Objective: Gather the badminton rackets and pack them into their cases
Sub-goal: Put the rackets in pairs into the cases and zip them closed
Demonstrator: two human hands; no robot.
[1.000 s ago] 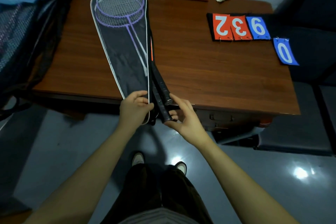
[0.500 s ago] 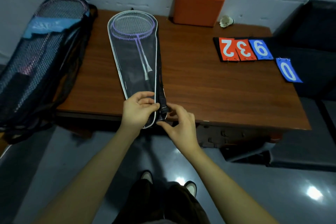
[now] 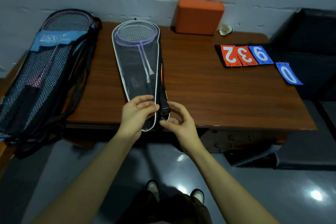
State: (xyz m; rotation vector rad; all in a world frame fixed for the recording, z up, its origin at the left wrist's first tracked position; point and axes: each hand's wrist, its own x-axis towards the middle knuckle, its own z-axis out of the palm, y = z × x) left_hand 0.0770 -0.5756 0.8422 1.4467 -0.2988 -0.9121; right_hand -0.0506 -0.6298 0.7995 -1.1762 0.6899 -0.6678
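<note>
Head view. Case (image 3: 134, 71), mesh-fronted, white-trimmed, lying on table (image 3: 218, 100): contains two purple rackets (image 3: 136, 36), heads at far end, black grips at the open near end. Left hand (image 3: 135, 114) pinches the case's near edge. Right hand (image 3: 177, 122), fingers curled, pinches at the opening beside the grips. Mesh bag (image 3: 45, 71), left: holds more rackets.

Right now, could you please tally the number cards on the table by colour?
Orange number cards: 2, the "2" and the "3"
Blue number cards: 2, the "9" and the "0"
Total: 4
</note>
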